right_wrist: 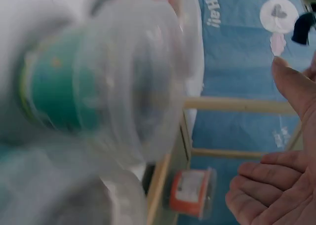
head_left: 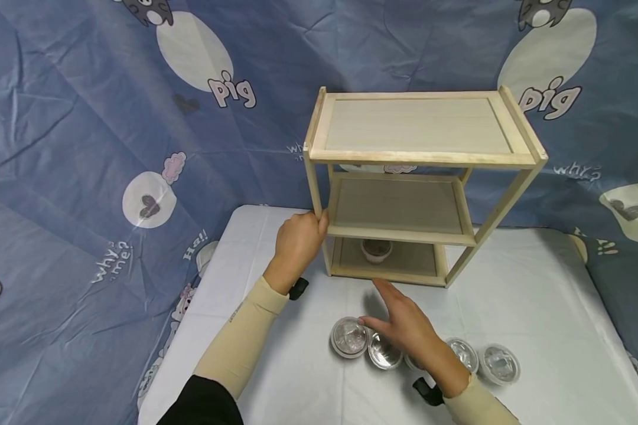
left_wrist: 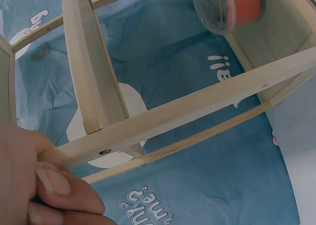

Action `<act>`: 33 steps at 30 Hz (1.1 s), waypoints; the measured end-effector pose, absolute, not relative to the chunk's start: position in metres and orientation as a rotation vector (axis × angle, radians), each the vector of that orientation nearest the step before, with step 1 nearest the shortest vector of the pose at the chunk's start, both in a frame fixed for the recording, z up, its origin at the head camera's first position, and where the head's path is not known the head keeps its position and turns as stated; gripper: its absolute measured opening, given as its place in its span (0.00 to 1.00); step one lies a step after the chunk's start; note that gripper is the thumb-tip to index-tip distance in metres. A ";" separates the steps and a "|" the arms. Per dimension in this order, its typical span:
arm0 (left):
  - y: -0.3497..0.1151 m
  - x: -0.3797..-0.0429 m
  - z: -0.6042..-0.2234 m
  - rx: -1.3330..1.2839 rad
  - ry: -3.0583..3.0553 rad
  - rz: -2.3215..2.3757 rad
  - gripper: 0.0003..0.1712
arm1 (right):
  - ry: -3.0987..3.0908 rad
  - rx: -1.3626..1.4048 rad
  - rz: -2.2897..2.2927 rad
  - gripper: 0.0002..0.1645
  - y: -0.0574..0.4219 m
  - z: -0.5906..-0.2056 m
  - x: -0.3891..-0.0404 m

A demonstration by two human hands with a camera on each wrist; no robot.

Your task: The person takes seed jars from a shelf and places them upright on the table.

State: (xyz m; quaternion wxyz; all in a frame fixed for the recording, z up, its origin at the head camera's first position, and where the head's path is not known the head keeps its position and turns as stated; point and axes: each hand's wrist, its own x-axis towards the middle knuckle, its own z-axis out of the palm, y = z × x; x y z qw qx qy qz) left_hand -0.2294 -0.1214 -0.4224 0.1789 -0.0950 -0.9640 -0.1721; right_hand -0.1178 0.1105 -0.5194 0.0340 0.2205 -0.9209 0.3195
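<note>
Slatted pale-wood shelf (head_left: 422,154), round clear-lidded cups (head_left: 350,337)

Matt pale wooden shelf (head_left: 399,206), glossy plastic cups (head_left: 350,336)

White table (head_left: 537,295) (clothed) bears rack (head_left: 420,177), cups (head_left: 351,337).
</note>
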 end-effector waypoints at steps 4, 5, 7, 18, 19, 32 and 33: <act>-0.122 -0.229 -0.422 -0.267 -2.722 -0.482 0.34 | -2.828 0.598 0.969 0.56 0.117 -0.512 -0.129; -0.122 -0.229 -0.423 -0.267 -2.722 -0.480 0.34 | -2.832 0.575 0.962 0.56 0.118 -0.511 -0.132; -0.122 -0.229 -0.423 -0.268 -2.722 -0.474 0.34 | -2.831 0.535 0.969 0.56 0.121 -0.509 -0.137; -0.121 -0.228 -0.424 -0.271 -2.721 -0.462 0.34 | -2.784 0.414 0.926 0.48 0.132 -0.501 -0.165; -0.121 -0.228 -0.424 -0.269 -2.720 -0.464 0.34 | -2.783 0.400 0.923 0.48 0.132 -0.500 -0.167; -0.122 -0.230 -0.424 -0.273 -2.707 -0.458 0.34 | -2.792 0.277 0.923 0.49 0.135 -0.503 -0.186; -0.122 -0.230 -0.424 -0.275 -2.707 -0.457 0.34 | -2.796 0.272 0.921 0.49 0.135 -0.504 -0.188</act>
